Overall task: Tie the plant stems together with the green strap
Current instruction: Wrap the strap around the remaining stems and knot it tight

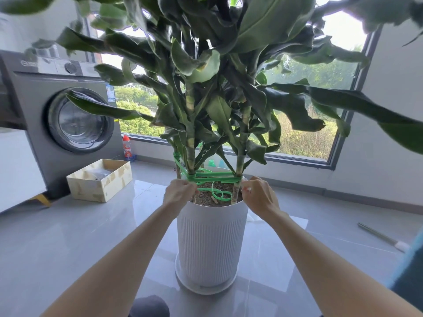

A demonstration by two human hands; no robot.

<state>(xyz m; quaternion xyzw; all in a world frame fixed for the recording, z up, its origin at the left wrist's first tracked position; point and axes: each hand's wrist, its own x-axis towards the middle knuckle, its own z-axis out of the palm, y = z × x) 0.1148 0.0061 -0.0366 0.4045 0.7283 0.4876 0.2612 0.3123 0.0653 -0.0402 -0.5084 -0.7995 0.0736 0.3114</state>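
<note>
A tall leafy plant grows from a white ribbed pot [211, 243]. Its left stem [190, 143] and right stem [242, 147] rise from the soil, and a third thin stem stands further left. A green strap [214, 178] runs in several bands between the stems just above the pot's rim, and a loose curl of it lies on the soil. My left hand [179, 191] pinches the strap beside the left stem. My right hand [259, 195] is closed at the right stem, fingertips at the strap's end there.
A grey washing machine [68, 120] stands at the left, with an open cardboard box [100, 180] on the floor before it. A bottle [126, 147] sits by the window sill. A metal rod [381, 236] lies on the tiles at the right.
</note>
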